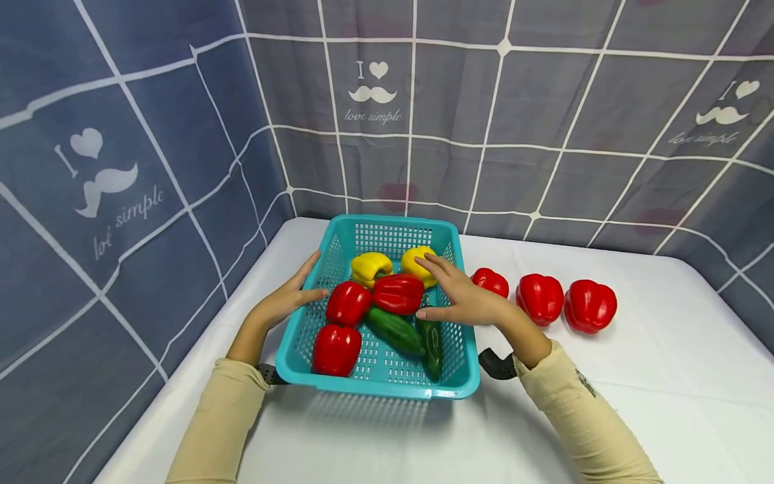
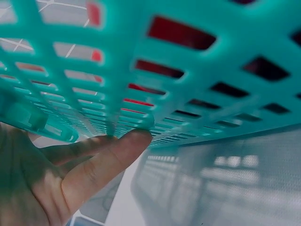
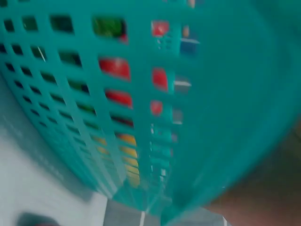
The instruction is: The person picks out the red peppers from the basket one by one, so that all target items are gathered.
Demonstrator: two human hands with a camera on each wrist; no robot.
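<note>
A turquoise plastic basket (image 1: 387, 385) stands between the two hands. My left hand (image 1: 284, 302) is at its left rim, fingers extended; in the left wrist view these fingers (image 2: 108, 162) lie along the perforated wall. My right hand (image 1: 468, 299) reaches over the right rim, fingers and thumb spread above the contents. Inside the basket are three red bell peppers (image 1: 336, 350), two yellow bell peppers (image 1: 371, 269) and two cucumbers (image 1: 396, 331). The right fingertips overlap one yellow pepper in the head view. In the right wrist view the basket wall hides most of the hand.
Three more red bell peppers (image 1: 540, 300) lie on the white tablecloth (image 1: 665, 403), right of the basket. Grey-blue checked cloth (image 1: 453, 94) hangs behind and at both sides. Dark wrist mounts (image 1: 497, 364) sit close to the basket's sides.
</note>
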